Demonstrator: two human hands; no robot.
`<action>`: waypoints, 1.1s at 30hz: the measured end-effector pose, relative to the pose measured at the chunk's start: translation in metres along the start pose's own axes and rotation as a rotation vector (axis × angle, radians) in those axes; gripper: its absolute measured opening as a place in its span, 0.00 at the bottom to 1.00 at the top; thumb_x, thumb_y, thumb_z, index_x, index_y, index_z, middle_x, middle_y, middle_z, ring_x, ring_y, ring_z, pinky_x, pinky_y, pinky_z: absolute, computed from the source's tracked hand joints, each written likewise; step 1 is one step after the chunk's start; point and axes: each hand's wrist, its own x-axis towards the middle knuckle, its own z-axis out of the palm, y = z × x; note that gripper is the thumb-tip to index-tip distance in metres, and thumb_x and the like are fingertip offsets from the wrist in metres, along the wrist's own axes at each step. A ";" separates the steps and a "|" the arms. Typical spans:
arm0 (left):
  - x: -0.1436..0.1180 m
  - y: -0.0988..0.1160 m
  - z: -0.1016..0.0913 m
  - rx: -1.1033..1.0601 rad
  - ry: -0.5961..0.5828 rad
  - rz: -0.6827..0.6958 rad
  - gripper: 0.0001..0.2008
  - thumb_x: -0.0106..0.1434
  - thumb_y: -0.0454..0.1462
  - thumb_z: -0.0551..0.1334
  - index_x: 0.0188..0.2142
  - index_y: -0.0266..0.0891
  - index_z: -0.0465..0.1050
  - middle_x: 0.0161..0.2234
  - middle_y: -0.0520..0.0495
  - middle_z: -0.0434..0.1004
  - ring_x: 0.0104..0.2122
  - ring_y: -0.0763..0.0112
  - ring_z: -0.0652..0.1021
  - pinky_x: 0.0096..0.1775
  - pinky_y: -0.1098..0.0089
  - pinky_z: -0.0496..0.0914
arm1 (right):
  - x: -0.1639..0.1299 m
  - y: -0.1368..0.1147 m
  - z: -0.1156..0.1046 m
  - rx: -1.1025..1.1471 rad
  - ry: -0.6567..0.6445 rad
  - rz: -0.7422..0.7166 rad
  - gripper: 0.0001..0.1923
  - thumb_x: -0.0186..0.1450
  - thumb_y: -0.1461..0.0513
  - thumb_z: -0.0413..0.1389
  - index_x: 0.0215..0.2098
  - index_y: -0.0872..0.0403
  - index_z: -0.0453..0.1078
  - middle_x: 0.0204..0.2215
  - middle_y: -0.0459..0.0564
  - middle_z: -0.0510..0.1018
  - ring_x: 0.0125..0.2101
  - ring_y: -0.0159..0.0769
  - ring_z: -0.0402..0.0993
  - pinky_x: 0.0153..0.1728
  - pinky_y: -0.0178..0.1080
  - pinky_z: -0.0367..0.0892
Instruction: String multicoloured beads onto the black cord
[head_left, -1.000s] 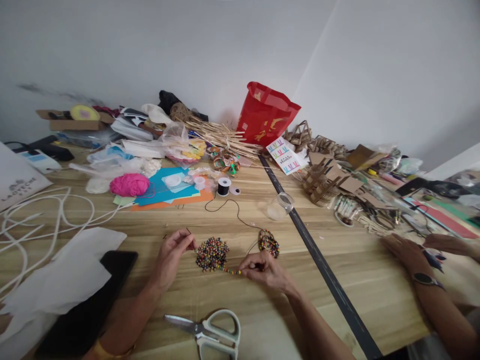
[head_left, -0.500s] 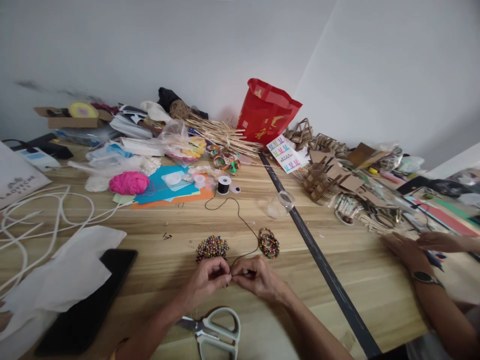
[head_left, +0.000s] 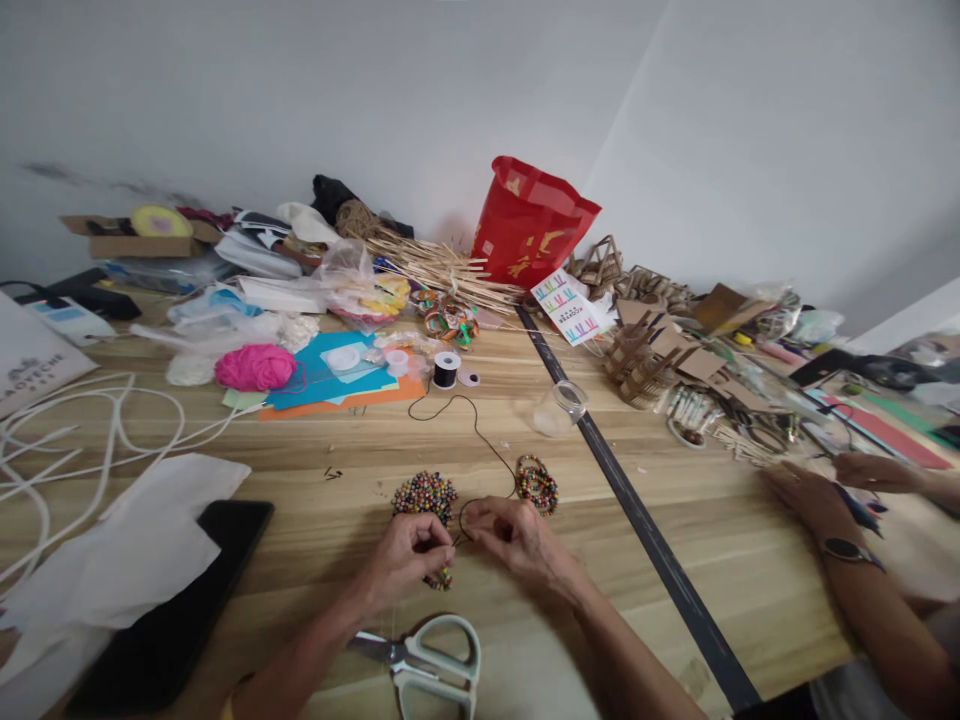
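The head view showed both hands close together over the near middle of the table (head_left: pixel 315 620). The left hand (head_left: pixel 405 556) was closed in a pinch on a short strand of beads (head_left: pixel 439 578), which hung out under its fingers, probably so the beads could not slide off. The right hand (head_left: pixel 517 540) was also closed, its fingertips pinching the black cord (head_left: pixel 480 436) just beside the left hand; holding it so near the end would keep the cord stiff for threading. The cord ran far across the wood to a spool (head_left: pixel 445 369), so it could unwind freely. A pile of loose beads (head_left: pixel 424 493) lay just beyond the left hand, within easy reach, and a finished bead bracelet (head_left: pixel 536 483) lay just beyond the right hand. Scissors (head_left: pixel 427 660) rested near the table edge, under the forearms. At the far right another person's hand (head_left: pixel 806 500), with a watch, worked apart from this.
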 end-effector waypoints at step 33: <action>0.001 0.001 0.002 0.052 0.005 0.061 0.10 0.50 0.41 0.66 0.22 0.36 0.69 0.19 0.53 0.68 0.22 0.73 0.69 0.27 0.74 0.61 | 0.001 0.011 0.020 0.015 -0.040 -0.147 0.03 0.61 0.66 0.55 0.30 0.57 0.71 0.26 0.48 0.74 0.25 0.29 0.67 0.26 0.30 0.60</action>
